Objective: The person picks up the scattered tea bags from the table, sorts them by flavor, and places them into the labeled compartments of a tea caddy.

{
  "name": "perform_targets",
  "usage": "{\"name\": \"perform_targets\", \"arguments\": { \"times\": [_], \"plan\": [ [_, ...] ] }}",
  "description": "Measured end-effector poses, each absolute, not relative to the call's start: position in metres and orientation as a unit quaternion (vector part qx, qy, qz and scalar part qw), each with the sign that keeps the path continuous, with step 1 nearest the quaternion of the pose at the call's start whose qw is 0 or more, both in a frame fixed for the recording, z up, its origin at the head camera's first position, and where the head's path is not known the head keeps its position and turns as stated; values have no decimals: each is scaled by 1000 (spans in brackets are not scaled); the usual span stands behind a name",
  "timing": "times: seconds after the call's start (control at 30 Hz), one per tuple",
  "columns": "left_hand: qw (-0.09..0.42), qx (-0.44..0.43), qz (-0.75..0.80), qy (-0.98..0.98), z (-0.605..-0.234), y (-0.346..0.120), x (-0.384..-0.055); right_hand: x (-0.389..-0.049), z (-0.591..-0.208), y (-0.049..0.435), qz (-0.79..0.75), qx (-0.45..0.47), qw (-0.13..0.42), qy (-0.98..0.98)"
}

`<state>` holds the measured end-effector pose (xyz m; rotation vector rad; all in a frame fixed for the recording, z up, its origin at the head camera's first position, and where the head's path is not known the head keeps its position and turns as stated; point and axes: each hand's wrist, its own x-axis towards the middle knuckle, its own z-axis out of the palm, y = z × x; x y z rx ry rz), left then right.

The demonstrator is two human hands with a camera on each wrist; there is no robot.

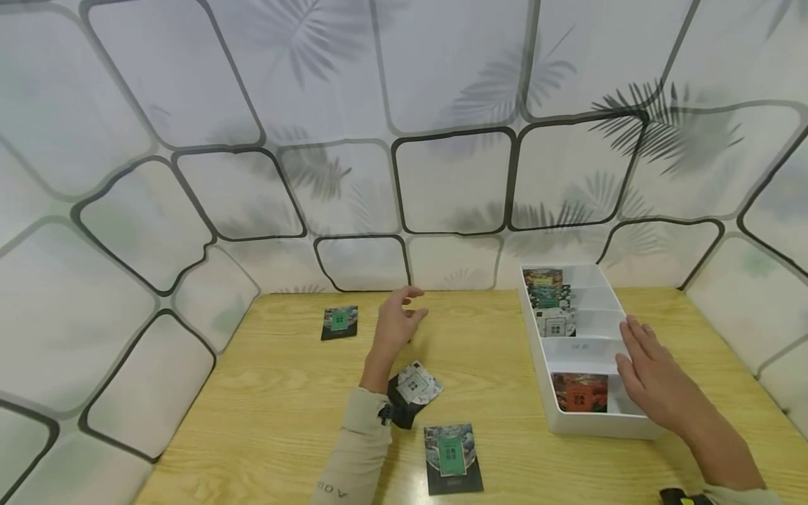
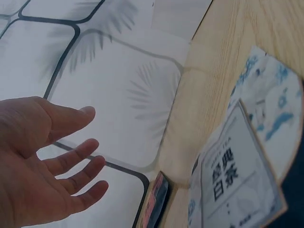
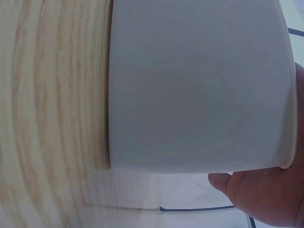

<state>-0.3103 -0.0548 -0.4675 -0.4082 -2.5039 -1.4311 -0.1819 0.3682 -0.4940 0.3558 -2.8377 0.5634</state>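
Observation:
My left hand (image 1: 393,326) hovers over the middle of the table, fingers loosely bent and holding nothing. In the left wrist view its thumb and fingers are spread apart. Just under that wrist lies a white-and-blue printed packet (image 1: 416,384) on a dark one. A small pink-and-dark packet (image 2: 156,202) is on the table past the fingers, mostly hidden by the hand in the head view. My right hand (image 1: 659,375) rests with straight fingers on the right rim of a white divided box (image 1: 548,414). In the right wrist view the box's outer wall (image 3: 199,90) fills the middle.
A green-and-dark packet (image 1: 453,459) lies near the front edge, another packet (image 1: 339,322) at the far left. Inside the box, an orange packet (image 1: 579,393) sits in the front compartment and several others fill the back ones. A patterned curtain (image 1: 454,182) borders the wooden table.

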Motion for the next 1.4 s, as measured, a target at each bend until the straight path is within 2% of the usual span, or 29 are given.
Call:
{"name": "perform_targets", "arguments": {
  "times": [0.57, 0.77, 1.1, 1.4],
  "plan": [
    [82, -51, -479, -873, -485, -84, -320, -183, -496, 369, 202, 124, 110, -965],
    [71, -19, -416, -906, -490, -89, -321, -182, -494, 368, 202, 121, 112, -965],
    [29, 12, -335, -942, -487, -88, -317, -182, -492, 367, 195, 116, 108, -968],
    [26, 10, -326, -945, -489, -89, -318, -182, -494, 368, 192, 124, 120, -966]
  ]
}}
